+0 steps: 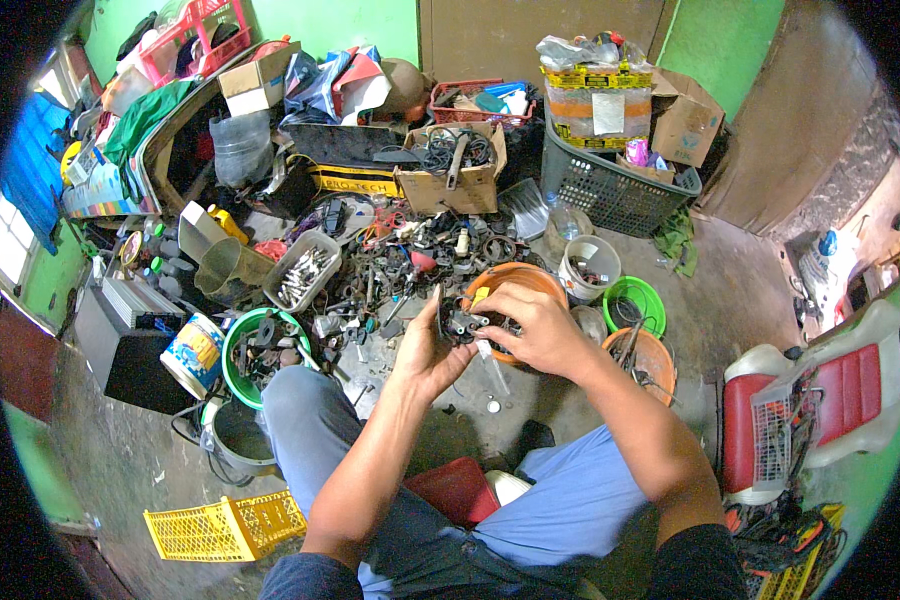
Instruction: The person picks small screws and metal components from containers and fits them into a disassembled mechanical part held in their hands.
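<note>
In front of my knees, my left hand is closed around a small dark mechanical part with pale metallic ends, its thumb up along one side. My right hand comes in from the other side, thumb and finger pinched at the same part. A small yellow piece shows just above the right fingertips; whether it belongs to the part I cannot tell. Right behind my hands stands an orange basin, its contents mostly hidden by them. Below the hands a clear plastic piece shows.
Loose dark parts cover the floor ahead. To the left are a grey tray of metal pieces, a green basin and a yellow crate. Rightward stand a white bucket, a green bowl and an orange bowl.
</note>
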`<state>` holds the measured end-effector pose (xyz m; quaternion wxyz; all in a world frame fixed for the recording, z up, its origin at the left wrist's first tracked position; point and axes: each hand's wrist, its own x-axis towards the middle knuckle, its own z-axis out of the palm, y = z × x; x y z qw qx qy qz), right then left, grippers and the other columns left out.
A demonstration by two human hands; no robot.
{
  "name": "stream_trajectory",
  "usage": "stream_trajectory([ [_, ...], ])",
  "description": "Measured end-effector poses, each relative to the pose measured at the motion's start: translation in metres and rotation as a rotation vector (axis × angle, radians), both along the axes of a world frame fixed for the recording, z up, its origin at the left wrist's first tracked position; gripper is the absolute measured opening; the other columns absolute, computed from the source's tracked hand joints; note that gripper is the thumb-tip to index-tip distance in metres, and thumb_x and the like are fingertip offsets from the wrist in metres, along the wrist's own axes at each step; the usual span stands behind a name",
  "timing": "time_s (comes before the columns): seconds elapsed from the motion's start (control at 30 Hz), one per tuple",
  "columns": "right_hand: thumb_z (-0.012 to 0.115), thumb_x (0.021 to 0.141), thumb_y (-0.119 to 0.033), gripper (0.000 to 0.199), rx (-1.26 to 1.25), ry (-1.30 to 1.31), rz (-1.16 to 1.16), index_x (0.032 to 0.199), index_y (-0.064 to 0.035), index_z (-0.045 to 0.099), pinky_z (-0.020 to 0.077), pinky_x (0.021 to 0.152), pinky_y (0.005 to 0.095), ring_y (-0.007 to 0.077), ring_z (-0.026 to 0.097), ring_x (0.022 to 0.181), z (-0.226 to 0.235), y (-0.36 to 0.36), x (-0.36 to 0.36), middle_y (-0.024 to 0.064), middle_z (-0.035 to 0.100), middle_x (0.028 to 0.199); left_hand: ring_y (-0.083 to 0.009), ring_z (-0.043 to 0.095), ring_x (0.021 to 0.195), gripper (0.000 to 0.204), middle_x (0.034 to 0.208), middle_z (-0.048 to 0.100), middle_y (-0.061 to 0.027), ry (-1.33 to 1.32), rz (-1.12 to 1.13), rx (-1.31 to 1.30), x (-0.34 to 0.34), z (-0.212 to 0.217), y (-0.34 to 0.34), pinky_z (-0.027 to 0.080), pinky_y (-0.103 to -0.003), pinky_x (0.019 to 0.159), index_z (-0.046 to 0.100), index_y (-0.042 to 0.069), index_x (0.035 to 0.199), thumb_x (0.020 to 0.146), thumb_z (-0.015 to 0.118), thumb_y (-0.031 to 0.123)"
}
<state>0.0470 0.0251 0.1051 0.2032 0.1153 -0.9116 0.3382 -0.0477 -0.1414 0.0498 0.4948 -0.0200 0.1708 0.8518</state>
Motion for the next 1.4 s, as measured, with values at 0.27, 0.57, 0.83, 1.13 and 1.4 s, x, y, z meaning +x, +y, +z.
stream_trajectory([
  [0.27, 0.074, 0.082, -0.012, 0.025, -0.063, -0.023, 0.008, 0.104, -0.0012, 0.07, 0.0541, 0.08, 0.0419, 0.0337, 0.069, 0.091, 0.006, 0.001, -0.001, 0.0181, 0.07, 0.104, -0.025, 0.065, 0.104, 0.034, 0.115, 0.068, -0.0109, -0.008, 0.019, -0.048, -0.001, -0.002, 0.001, 0.052, -0.045, 0.095, 0.061, 0.008, 0.12, 0.103, 0.048, 0.034],
  [0.57, 0.068, 0.091, -0.007, 0.022, -0.575, -0.294, -0.058, 0.111, 0.0017, 0.068, 0.0588, 0.077, 0.0316, 0.016, 0.069, 0.092, 0.009, -0.001, 0.0, 0.0089, 0.071, 0.104, -0.0299, 0.061, 0.116, 0.038, 0.125, 0.063, -0.0146, -0.051, 0.052, -0.07, -0.005, -0.001, 0.003, 0.048, -0.052, 0.105, 0.054, 0.003, 0.128, 0.104, 0.049, 0.032],
  [0.83, 0.061, 0.098, -0.007, 0.022, -0.864, -0.401, -0.045, 0.117, 0.0033, 0.064, 0.0587, 0.076, 0.03, 0.0159, 0.069, 0.093, -0.012, 0.011, -0.008, 0.0094, 0.069, 0.105, -0.029, 0.062, 0.113, 0.035, 0.124, 0.063, -0.015, 0.03, 0.005, -0.084, 0.004, 0.01, 0.006, 0.05, -0.049, 0.103, 0.055, 0.002, 0.128, 0.105, 0.046, 0.027],
  [1.13, 0.064, 0.096, -0.01, 0.025, -1.046, -0.5, -0.048, 0.119, 0.0012, 0.063, 0.0601, 0.078, 0.033, 0.0199, 0.068, 0.096, -0.01, 0.012, -0.006, 0.0111, 0.068, 0.111, -0.024, 0.066, 0.101, 0.031, 0.115, 0.067, -0.0097, 0.054, 0.066, -0.234, 0.0, -0.004, 0.004, 0.058, -0.04, 0.085, 0.059, 0.006, 0.122, 0.105, 0.047, 0.03],
  [1.4, 0.081, 0.083, -0.011, 0.045, -0.64, -0.333, -0.002, 0.121, 0.0026, 0.062, 0.0553, 0.079, 0.0305, 0.0142, 0.066, 0.091, -0.007, -0.011, -0.005, 0.0086, 0.069, 0.108, -0.0217, 0.065, 0.095, 0.03, 0.107, 0.067, -0.0078, 0.034, 0.096, -0.269, -0.003, -0.013, 0.001, 0.057, -0.037, 0.082, 0.059, 0.008, 0.118, 0.104, 0.05, 0.033],
])
